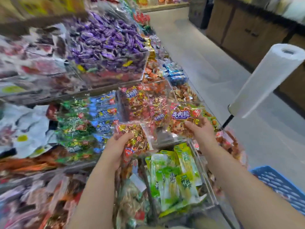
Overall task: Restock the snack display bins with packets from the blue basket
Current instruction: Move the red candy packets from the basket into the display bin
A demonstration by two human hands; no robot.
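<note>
Snack packets held in both hands at the display bins

Left hand (115,146) grips a clear packet of red-and-gold wrapped snacks (137,138), thumb across its face and fingers curled behind. Right hand (201,129) clamps its fingers on the near edge of a clear purple-labelled snack packet (183,118). Both packets are at the near edge of a clear acrylic bin (145,104) heaped with similar packets. A blue plastic lattice basket (280,184) sits near right, beside the right forearm. Green pouches (173,176) fill the nearer bin, and a white roll of plastic bags (267,76) stands far right.

Grey floor (206,60) runs past brown wooden cabinets (244,33).
</note>
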